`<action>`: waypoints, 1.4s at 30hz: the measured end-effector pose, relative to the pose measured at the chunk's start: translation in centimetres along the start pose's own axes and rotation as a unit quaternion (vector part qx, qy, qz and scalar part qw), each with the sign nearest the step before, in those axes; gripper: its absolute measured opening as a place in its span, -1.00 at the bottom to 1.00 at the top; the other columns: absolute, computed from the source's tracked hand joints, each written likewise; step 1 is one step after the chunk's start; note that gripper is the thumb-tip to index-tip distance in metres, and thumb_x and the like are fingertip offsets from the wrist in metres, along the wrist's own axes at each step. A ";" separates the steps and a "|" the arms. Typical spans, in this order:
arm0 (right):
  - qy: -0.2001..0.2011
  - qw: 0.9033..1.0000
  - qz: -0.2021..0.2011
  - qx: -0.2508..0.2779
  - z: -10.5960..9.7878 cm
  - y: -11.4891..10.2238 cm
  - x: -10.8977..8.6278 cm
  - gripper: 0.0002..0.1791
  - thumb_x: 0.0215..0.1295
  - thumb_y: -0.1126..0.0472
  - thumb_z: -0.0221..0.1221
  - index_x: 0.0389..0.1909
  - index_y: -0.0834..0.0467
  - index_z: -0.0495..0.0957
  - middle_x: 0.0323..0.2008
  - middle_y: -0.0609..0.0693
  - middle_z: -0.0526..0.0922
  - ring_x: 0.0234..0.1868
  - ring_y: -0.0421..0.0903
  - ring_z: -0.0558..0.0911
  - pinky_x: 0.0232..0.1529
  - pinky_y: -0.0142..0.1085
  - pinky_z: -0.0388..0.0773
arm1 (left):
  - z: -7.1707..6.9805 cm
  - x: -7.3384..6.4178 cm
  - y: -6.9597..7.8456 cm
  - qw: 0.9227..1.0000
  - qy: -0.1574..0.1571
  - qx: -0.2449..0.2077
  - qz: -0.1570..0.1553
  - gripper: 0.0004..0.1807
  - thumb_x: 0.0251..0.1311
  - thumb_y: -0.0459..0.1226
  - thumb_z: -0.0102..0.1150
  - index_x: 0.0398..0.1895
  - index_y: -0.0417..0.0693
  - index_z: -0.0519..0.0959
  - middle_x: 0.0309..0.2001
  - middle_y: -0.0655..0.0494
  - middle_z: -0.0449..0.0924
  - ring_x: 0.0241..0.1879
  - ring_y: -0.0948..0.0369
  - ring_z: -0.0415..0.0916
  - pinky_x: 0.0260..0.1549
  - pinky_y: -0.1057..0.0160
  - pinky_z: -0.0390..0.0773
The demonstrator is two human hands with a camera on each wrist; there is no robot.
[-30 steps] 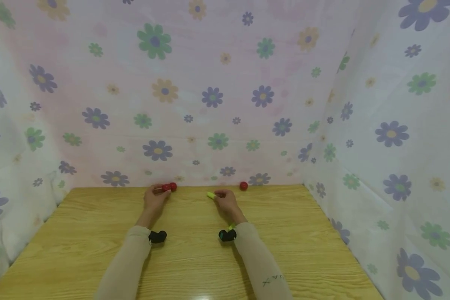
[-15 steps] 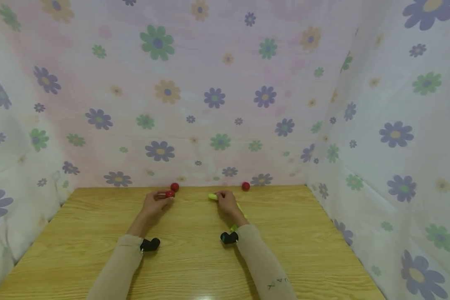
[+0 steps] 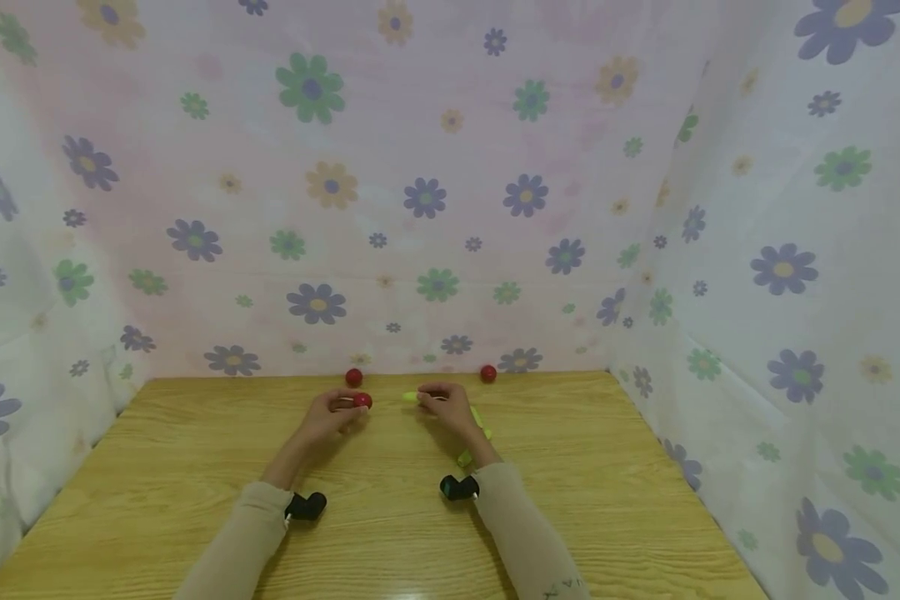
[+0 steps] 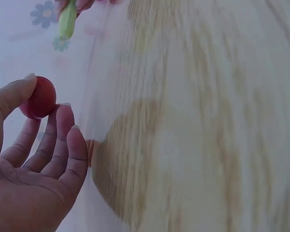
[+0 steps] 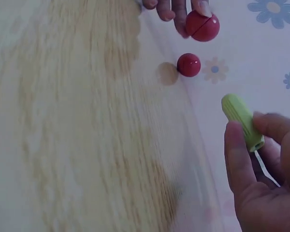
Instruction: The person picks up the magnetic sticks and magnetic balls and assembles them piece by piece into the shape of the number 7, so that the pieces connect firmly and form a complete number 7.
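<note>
My left hand (image 3: 330, 419) pinches a small red ball (image 3: 363, 401) between thumb and fingertips; a seam line crosses the ball (image 5: 203, 26) in the right wrist view. My right hand (image 3: 450, 410) holds a short yellow-green ribbed tube (image 5: 241, 121) between thumb and fingers, its rounded end turned toward the left hand. A thin white strand (image 5: 267, 169) shows below the tube's open end. The two hands face each other over the far part of the table, ball and tube a short gap apart. Behind the left hand's ball lies a second red ball (image 3: 354, 377).
A third red ball (image 3: 488, 373) lies at the table's back edge, right of the right hand. More yellow-green pieces (image 3: 464, 458) show beside and partly behind the right forearm. Flowered cloth (image 3: 450, 208) hangs at the back and sides of the wooden table (image 3: 390, 517).
My left hand has brought its red ball away from the ball at the back edge, rightward and nearer. The right hand has shifted slightly nearer, keeping its grip on the tube.
</note>
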State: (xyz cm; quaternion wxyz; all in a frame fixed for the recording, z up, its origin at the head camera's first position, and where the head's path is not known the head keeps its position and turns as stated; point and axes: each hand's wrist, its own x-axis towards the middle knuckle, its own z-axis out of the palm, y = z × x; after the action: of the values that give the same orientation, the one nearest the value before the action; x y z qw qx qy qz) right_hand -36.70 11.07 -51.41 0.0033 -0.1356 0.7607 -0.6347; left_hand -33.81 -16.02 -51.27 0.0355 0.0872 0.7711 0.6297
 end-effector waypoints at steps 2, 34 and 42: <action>-0.019 1.000 0.012 0.017 0.0 -0.1 -0.2 -0.68 0.45 0.39 0.21 0.13 0.48 0.59 -0.03 0.25 0.70 -0.12 0.06 0.75 0.01 -0.15 0.72 | 0.3 -0.1 0.1 1.000 -0.002 0.011 0.004 -0.50 0.40 -0.30 0.30 0.29 -0.40 0.48 0.09 -0.33 0.67 -0.13 0.09 0.67 -0.32 0.25 0.62; 0.001 0.952 0.148 0.269 3.6 0.1 -2.8 -0.52 0.61 0.22 0.08 0.35 0.46 0.38 -0.21 -0.10 0.59 -0.19 -0.29 0.60 -0.11 -0.50 0.59 | 2.9 -0.7 -1.2 0.996 -0.019 -0.067 -0.047 -0.49 0.47 -0.30 0.21 0.34 -0.45 0.41 0.03 -0.23 0.70 -0.28 0.24 0.61 -0.30 0.31 0.63; 0.008 0.962 0.156 0.225 3.8 0.3 -2.7 -0.49 0.56 0.25 0.15 0.40 0.42 0.39 -0.22 0.01 0.69 -0.26 -0.26 0.69 -0.19 -0.46 0.66 | 2.8 -0.5 -1.4 0.995 -0.018 -0.080 -0.064 -0.53 0.44 -0.36 0.23 0.30 -0.45 0.42 -0.01 -0.15 0.69 -0.31 0.25 0.63 -0.34 0.33 0.64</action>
State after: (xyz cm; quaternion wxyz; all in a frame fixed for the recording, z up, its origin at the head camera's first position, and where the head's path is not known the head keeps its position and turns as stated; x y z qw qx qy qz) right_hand -33.47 7.98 -52.87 0.1263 -0.0059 0.6100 -0.7823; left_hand -32.96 -13.67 -53.21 0.0965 0.0454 0.7215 0.6842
